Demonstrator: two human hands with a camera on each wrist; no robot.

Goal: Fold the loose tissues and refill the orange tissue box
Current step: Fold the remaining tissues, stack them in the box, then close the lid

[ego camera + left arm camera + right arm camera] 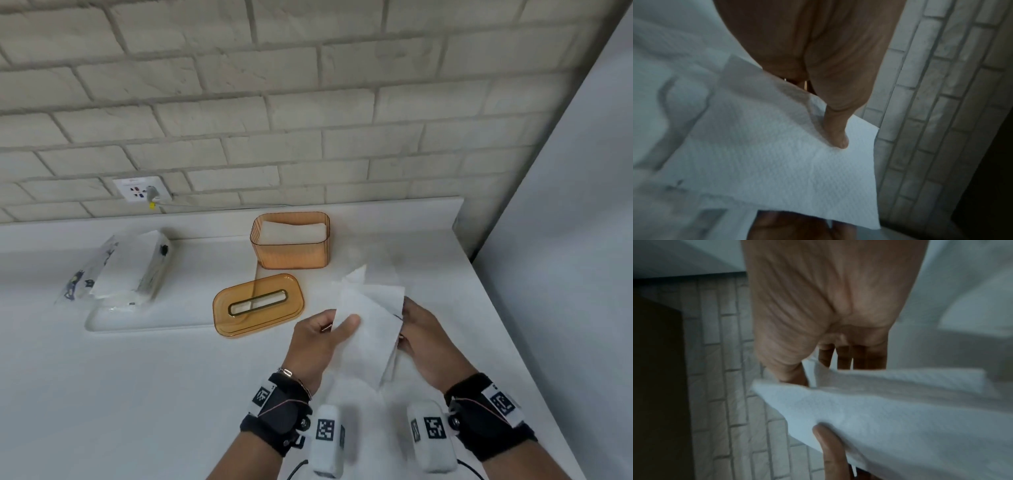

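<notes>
Both hands pinch one tissue (368, 329) lower centre — left hand (320, 342) thumb on top, right hand (423, 337) on the far edge. Align corners before creasing, keep it taut; orange tissue box (291, 241) sits open mid-frame on the surface (137, 394), part filled.

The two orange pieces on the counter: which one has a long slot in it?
The orange lid, lying flat nearer the left hand. The orange tissue box behind it, by the wall, is open on top and holds white tissues, with no slot.
</notes>
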